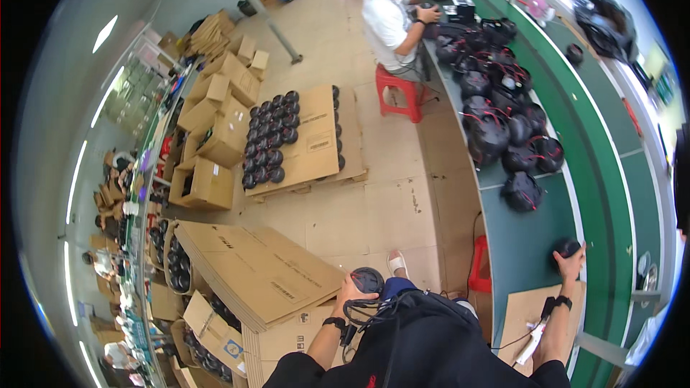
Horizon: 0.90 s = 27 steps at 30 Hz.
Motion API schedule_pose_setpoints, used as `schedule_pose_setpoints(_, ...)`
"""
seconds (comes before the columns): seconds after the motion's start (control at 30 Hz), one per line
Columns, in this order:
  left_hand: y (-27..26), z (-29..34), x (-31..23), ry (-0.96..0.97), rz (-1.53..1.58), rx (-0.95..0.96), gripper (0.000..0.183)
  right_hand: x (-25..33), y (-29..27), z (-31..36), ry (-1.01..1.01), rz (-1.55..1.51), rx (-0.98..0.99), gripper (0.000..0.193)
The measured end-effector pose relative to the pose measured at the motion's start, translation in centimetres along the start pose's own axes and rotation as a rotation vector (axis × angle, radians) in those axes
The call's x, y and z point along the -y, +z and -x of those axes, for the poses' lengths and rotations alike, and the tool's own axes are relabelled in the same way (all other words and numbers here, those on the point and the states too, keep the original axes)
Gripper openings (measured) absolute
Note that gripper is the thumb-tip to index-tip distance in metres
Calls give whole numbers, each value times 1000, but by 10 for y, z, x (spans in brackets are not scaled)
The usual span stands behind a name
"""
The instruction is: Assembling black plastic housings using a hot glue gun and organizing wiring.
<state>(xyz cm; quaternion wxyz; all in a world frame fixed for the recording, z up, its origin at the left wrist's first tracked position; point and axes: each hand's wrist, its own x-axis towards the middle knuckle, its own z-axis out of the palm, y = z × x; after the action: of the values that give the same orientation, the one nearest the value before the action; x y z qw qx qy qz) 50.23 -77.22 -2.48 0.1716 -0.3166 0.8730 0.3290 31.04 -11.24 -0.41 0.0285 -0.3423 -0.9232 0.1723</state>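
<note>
The left hand (pixel 350 292) grips a round black speaker part (pixel 368 279) at the person's knee, its fingers wrapped over the near rim, with dark cables (pixel 359 310) looping just below it. The right hand (pixel 570 264) reaches across the bench (pixel 525 241), its fingers narrow and closed on a second black part (pixel 565 248) that rests on the green top.

Beyond that second part, a crowd of like parts with red wires (pixel 503 122) lies along the bench. Just nearer than it sits a sheet of cardboard (pixel 519 316) with a white tool (pixel 533 341) on it.

These parts look dense and rigid, probably heavy for their size, with a smooth curved shell that could slip. The rim seems the safest hold; the thin wires look easy to snag and should not bear the weight.
</note>
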Motion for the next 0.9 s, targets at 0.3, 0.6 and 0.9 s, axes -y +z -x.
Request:
schedule_pose_setpoints(0.3,-60,-106,76,-122,156,33,131,94,-60,183,-323,-46,1,118)
schedule_pose_setpoints(0.6,-112,-168,134,-219,120,-12,127,326,-12,249,-490,-445,444,124)
schedule_pose_setpoints(0.9,-155,-249,115,-330,-54,102,124,580,105,242,-1070,-259,608,122)
